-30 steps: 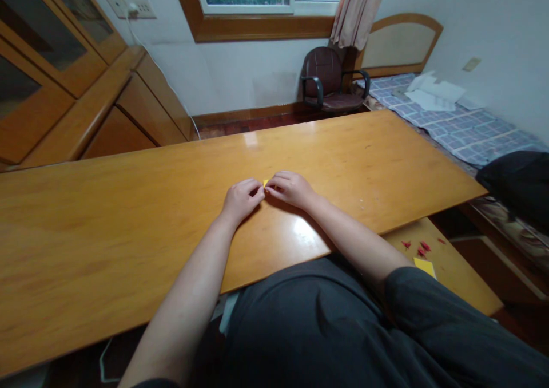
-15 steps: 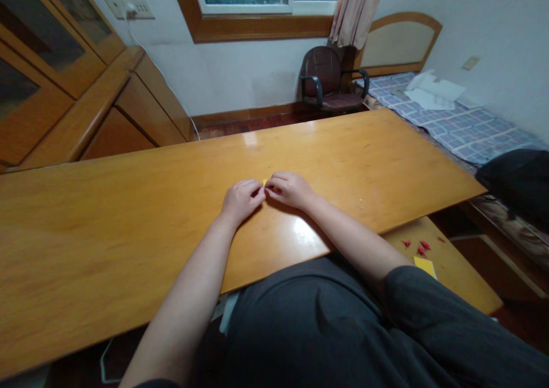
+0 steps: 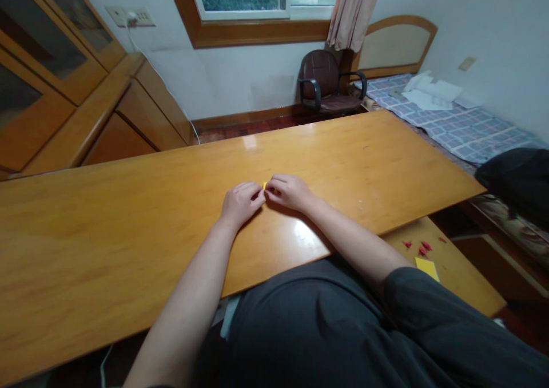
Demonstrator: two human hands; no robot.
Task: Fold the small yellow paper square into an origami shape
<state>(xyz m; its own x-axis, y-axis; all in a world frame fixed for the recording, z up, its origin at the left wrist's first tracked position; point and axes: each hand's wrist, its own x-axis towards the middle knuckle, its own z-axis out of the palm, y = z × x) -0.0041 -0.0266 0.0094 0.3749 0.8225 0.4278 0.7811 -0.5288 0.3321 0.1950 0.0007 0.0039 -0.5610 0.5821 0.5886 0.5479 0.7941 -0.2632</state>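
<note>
The yellow paper (image 3: pixel 265 185) sits right between the two hands, at the meeting point of their fingertips, over the middle of the wooden surface (image 3: pixel 128 222). The left hand (image 3: pixel 243 202) comes at it from the left and the right hand (image 3: pixel 289 191) from the right, so neither is clearly nearer – both touch it. Each hand is drawn in narrow, thumb against fingers, and together they appear to pinch the paper.

Only a sliver of yellow shows, at the far side of the fingertips. The rest is covered by the fingers, so its long axis, its folds and whether it rests on the surface cannot be told.

Off to the right, on a lower surface (image 3: pixel 465 282) beyond the right forearm, lie small red pieces (image 3: pixel 426 245) – their exact shape too small to make out – and a yellow sheet (image 3: pixel 427 268), partly hidden by the sleeve (image 3: pixel 422 296).
</note>
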